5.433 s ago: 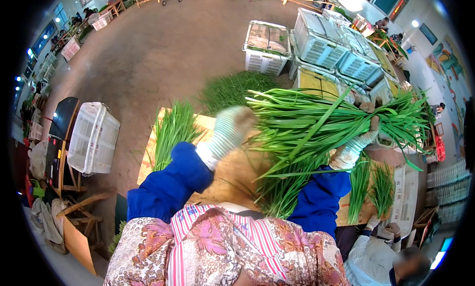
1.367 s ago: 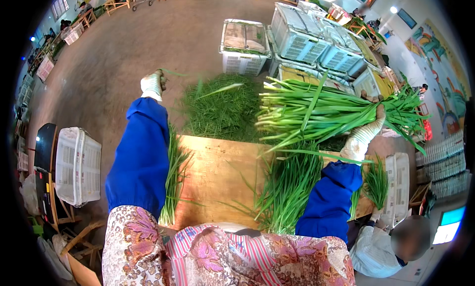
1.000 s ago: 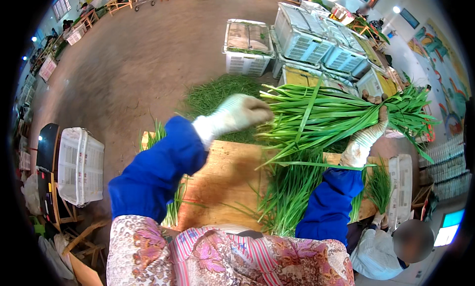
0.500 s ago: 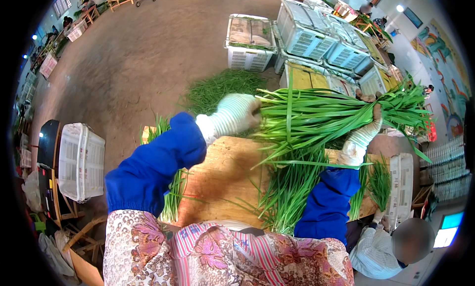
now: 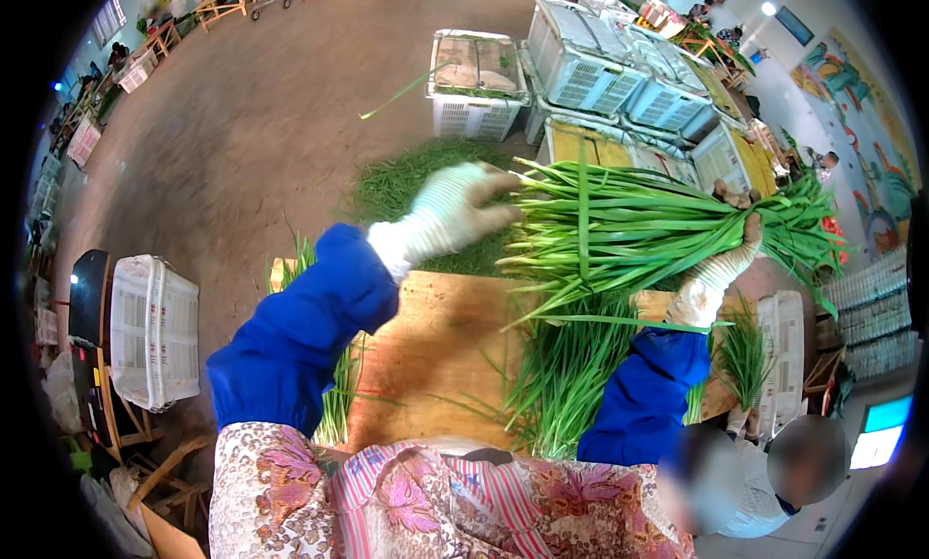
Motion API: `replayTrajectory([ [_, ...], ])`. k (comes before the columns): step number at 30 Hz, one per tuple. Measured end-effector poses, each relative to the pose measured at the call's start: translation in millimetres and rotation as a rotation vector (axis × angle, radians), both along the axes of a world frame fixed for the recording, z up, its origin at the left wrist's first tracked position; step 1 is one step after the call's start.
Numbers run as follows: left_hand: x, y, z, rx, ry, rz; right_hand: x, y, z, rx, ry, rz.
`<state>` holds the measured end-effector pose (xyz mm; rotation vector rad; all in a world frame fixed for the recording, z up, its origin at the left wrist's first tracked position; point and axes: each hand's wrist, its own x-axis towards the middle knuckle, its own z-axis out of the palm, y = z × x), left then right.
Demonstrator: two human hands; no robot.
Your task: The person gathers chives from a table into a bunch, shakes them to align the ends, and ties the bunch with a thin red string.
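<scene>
My right hand [image 5: 724,259], in a pale ribbed glove, grips a thick bunch of garlic chives [image 5: 629,215] near its leafy end. The bunch lies level above the table, its cut ends pointing left. My left hand [image 5: 457,211], gloved with bare fingertips, is just left of those ends, its fingers apart and holding nothing, slightly blurred. One loose chive leaf [image 5: 406,90] shows beyond it, seemingly in the air. Under the bunch, more chives [image 5: 571,375] lie on the wooden table [image 5: 435,336]. Another row of chives [image 5: 334,399] lies along the table's left side.
A heap of green trimmings [image 5: 387,177] covers the floor past the table. Stacked white crates [image 5: 585,70] stand beyond, at the right. Another white crate [image 5: 155,336] is at my left. Close on the right are a co-worker's shirt [image 5: 760,491] and a white crate [image 5: 782,361].
My left hand has opened and drawn slightly left, away from the cut ends. A loose leaf has appeared beyond it. The bunch stays in my right hand.
</scene>
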<state>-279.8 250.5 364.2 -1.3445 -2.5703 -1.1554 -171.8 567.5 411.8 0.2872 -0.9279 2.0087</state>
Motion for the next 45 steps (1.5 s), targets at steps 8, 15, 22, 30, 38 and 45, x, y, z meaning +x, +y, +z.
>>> replayTrajectory([
  [8,11,-16,-35,-0.086,-0.999,0.107,-10,-10,-7,-0.014,-0.003,0.073],
  [15,33,17,-62,0.055,-0.806,0.148,-6,-31,-4,0.063,0.036,0.161],
  [22,-7,-41,-93,0.159,-0.667,0.617,14,-16,3,-0.119,-0.002,0.108],
  [30,33,1,-27,-0.068,-0.343,0.245,5,-11,-6,-0.032,-0.008,0.069],
  [38,-2,-31,-67,-0.208,-0.214,0.464,-7,-21,-8,-0.220,-0.175,0.017],
  [45,15,-65,-49,0.230,-0.797,0.425,-9,2,1,-0.041,-0.183,0.073],
])
